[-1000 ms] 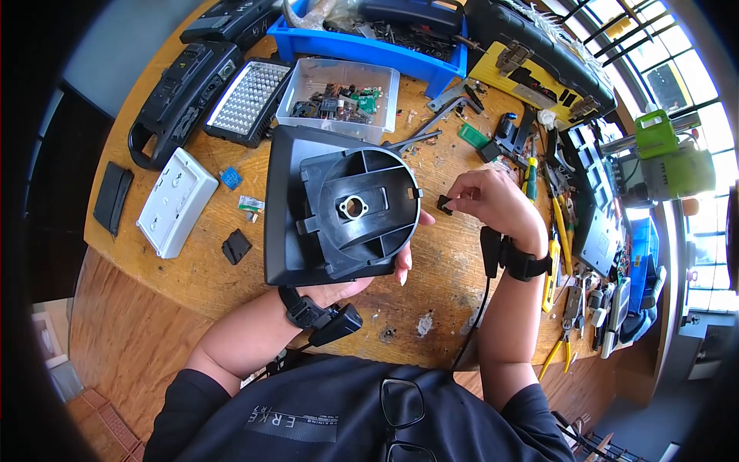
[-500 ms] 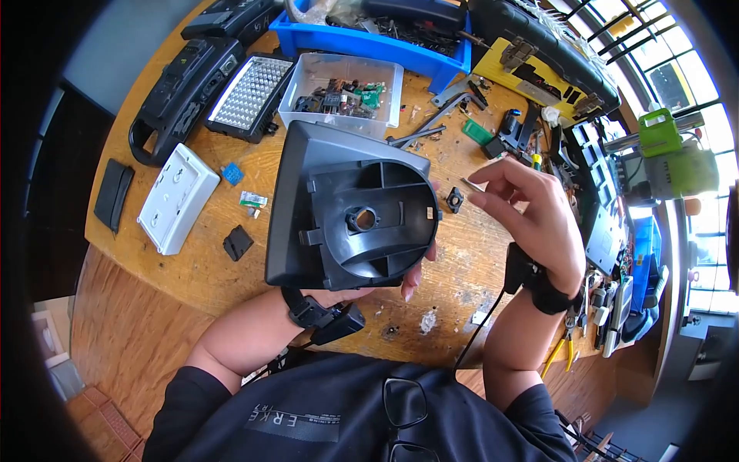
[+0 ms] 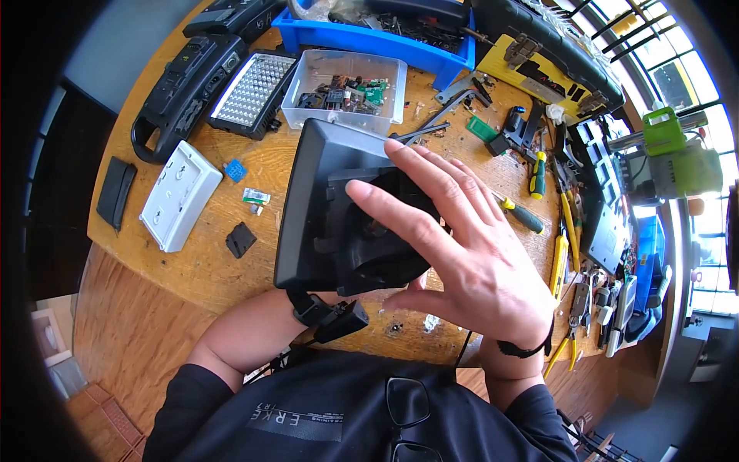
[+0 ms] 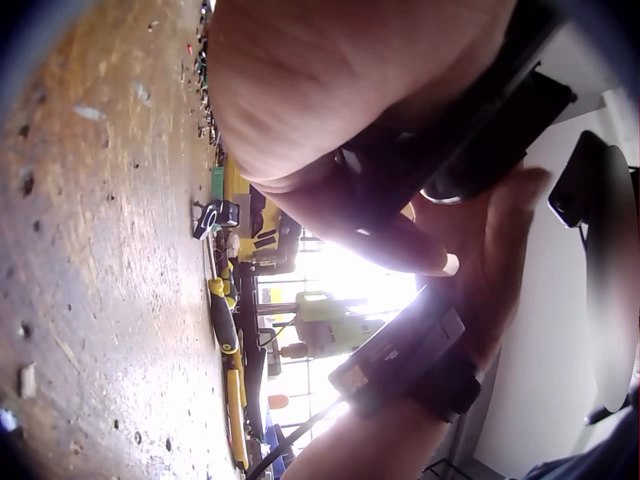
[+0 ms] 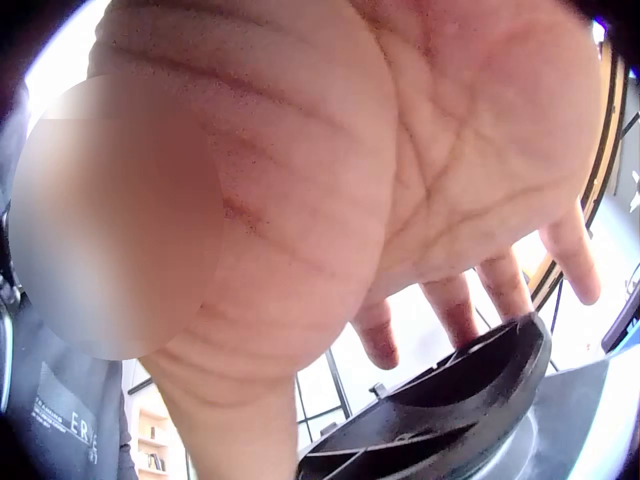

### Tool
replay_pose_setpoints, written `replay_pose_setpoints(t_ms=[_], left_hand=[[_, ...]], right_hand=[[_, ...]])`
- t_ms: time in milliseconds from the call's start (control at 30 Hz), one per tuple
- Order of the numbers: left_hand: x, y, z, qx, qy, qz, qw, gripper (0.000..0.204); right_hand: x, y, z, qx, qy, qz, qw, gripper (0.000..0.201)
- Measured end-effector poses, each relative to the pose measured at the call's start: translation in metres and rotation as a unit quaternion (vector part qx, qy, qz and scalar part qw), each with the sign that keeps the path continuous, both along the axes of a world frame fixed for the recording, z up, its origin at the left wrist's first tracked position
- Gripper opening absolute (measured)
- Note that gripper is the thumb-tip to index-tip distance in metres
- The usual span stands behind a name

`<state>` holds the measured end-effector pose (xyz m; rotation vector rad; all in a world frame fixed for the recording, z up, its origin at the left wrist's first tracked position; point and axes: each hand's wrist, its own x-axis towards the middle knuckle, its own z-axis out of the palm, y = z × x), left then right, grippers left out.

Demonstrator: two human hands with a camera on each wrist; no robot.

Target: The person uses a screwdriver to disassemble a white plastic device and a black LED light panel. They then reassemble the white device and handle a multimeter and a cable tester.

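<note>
A black plastic housing (image 3: 308, 192) with a round ribbed recess is held up over the workbench. Its far end overlaps the clear bin in the head view. My left hand (image 4: 340, 90) grips the housing from below, mostly hidden by it in the head view. Over the recess, my right hand (image 3: 477, 254) is spread with fingers straight and palm toward the housing. In the right wrist view, its fingertips come close to the rim of the ribbed part (image 5: 430, 410). Nothing shows in that palm. The right hand covers much of the recess.
A clear bin (image 3: 296, 112) of circuit boards and a blue tray (image 3: 346, 37) stand behind. An LED panel (image 3: 250, 88), a white plastic cover (image 3: 181, 196) and a small black plate (image 3: 241, 240) lie left. Screwdrivers (image 3: 526, 218), pliers (image 3: 568, 339) and a yellow-black toolbox (image 3: 531, 69) are right.
The right hand held a small black part beside the housing, then sat apart from that part. It has since moved left over the recess, fingers spreading. The housing has shifted slightly right.
</note>
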<state>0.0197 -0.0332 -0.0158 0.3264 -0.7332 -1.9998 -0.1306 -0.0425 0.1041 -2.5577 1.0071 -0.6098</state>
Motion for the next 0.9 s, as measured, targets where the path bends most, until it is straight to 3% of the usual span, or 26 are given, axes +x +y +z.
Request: replay_pose_setpoints(t_ms=[100,133,233,267,300,367,400,433,467,500,567,633,700,800,900], left_hand=[[0.003,0.001,0.001,-0.143,-0.125,0.082,0.978,0.061],[0.004,0.001,0.001,-0.143,-0.126,0.083,0.978,0.061],[0.005,-0.003,0.000,0.034,-0.003,-0.034,0.999,0.075],[0.005,-0.005,0.001,0.031,-0.020,-0.033,0.999,0.073],[0.004,-0.006,0.001,0.030,-0.038,-0.033,0.998,0.071],[0.006,-0.002,-0.005,-0.108,-0.175,0.067,0.976,0.046],[0.010,-0.004,-0.008,-0.227,-0.210,0.031,0.951,0.056],[0.008,-0.006,-0.008,-0.227,-0.210,0.033,0.950,0.056],[0.004,-0.009,-0.007,-0.034,0.007,-0.054,0.998,0.064],[0.001,-0.013,-0.005,0.161,0.224,-0.137,0.951,0.071],[0.001,-0.022,-0.008,0.112,0.233,-0.116,0.959,0.079],[0.003,-0.026,0.004,0.067,0.248,-0.105,0.961,0.081],[0.007,-0.029,0.007,0.075,0.271,-0.113,0.953,0.085],[0.006,-0.030,0.004,0.102,0.337,-0.193,0.916,0.086],[0.009,-0.030,0.009,0.073,0.312,-0.246,0.915,0.077]], right_hand=[[0.003,0.000,-0.002,-0.020,-0.006,-0.018,1.000,0.090],[0.002,-0.001,-0.001,-0.019,-0.012,-0.015,1.000,0.089],[0.000,0.002,0.005,0.015,-0.049,-0.024,0.998,0.087],[-0.001,0.003,0.008,0.048,-0.079,-0.037,0.995,0.087],[-0.007,-0.001,0.007,0.013,-0.077,-0.020,0.997,0.091],[-0.019,-0.007,0.007,-0.010,-0.109,-0.023,0.994,0.095],[-0.026,-0.012,0.007,-0.026,-0.117,-0.028,0.992,0.097],[-0.031,-0.010,0.012,-0.014,-0.094,-0.084,0.992,0.098],[-0.037,-0.014,0.010,-0.003,-0.085,-0.110,0.990,0.098],[-0.043,-0.020,0.006,0.008,-0.076,-0.137,0.988,0.098],[-0.051,-0.029,-0.004,0.017,-0.063,-0.158,0.985,0.095],[-0.055,-0.039,-0.017,-0.023,0.024,-0.168,0.985,0.087],[-0.056,-0.045,-0.030,-0.023,0.039,-0.169,0.985,0.084],[-0.049,-0.048,-0.046,-0.001,0.088,-0.159,0.983,0.081],[-0.037,-0.048,-0.057,0.023,0.091,-0.115,0.989,0.080]])
